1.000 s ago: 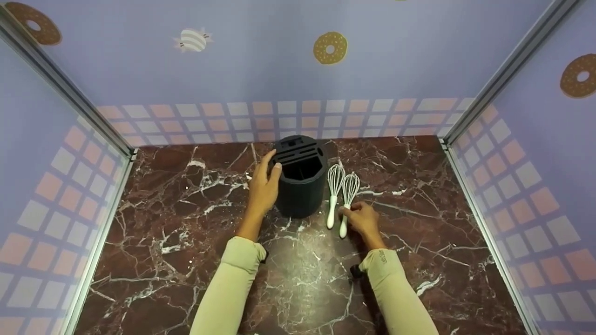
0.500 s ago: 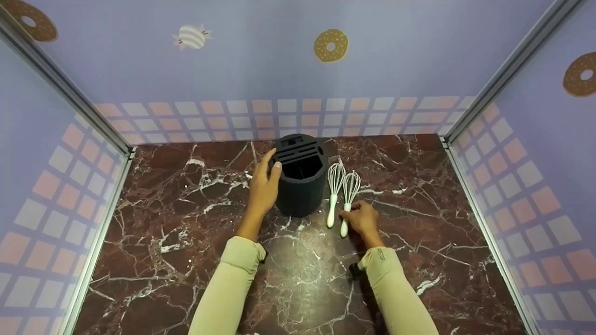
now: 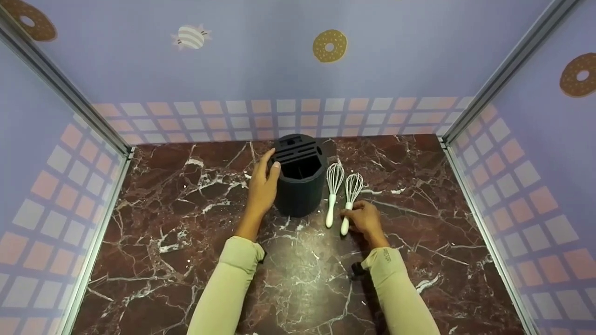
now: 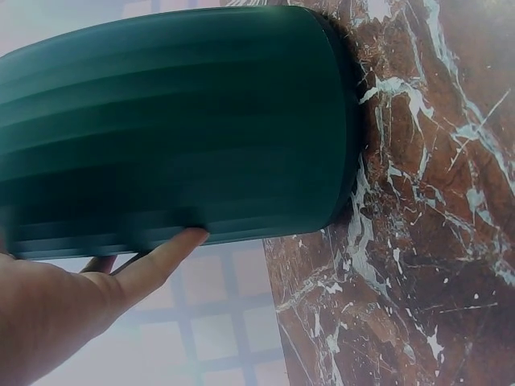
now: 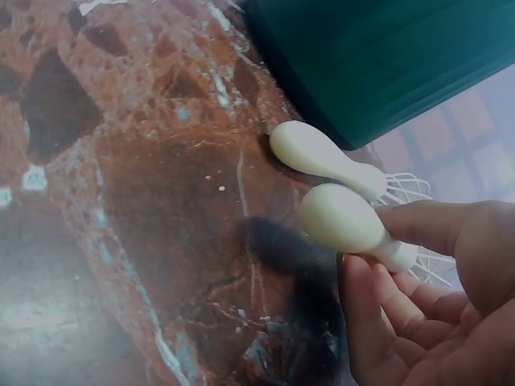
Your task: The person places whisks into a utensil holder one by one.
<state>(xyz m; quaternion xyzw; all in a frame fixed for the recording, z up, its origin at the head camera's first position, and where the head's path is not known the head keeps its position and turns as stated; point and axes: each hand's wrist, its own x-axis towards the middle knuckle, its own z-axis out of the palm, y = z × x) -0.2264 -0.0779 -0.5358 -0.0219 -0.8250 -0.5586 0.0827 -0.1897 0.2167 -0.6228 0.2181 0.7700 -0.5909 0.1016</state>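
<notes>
A dark round utensil holder [image 3: 298,197] stands upright on the table, its top divided into slots and a larger opening. Against its left side rests my left hand [image 3: 262,190], fingers fairly straight and thumb up by the rim. In the left wrist view one fingertip touches the ribbed wall [image 4: 185,129]. My right hand [image 3: 366,218] pinches a whisk with a cream handle [image 5: 338,215] between thumb and fingers, the wire end pointing away. A shadow on the table shows below that handle in the right wrist view. A matching second whisk [image 3: 330,211] lies between it and the holder.
The table [image 3: 177,270] has a dark red marble pattern with white veins. A back wall [image 3: 251,65] with donut prints and pastel squares rises behind the holder. Side walls [image 3: 60,186] with metal edging close in the left and right.
The whisk in my right hand has shifted slightly right, and the gap to the second whisk is wider. My left hand stays in place at the holder.
</notes>
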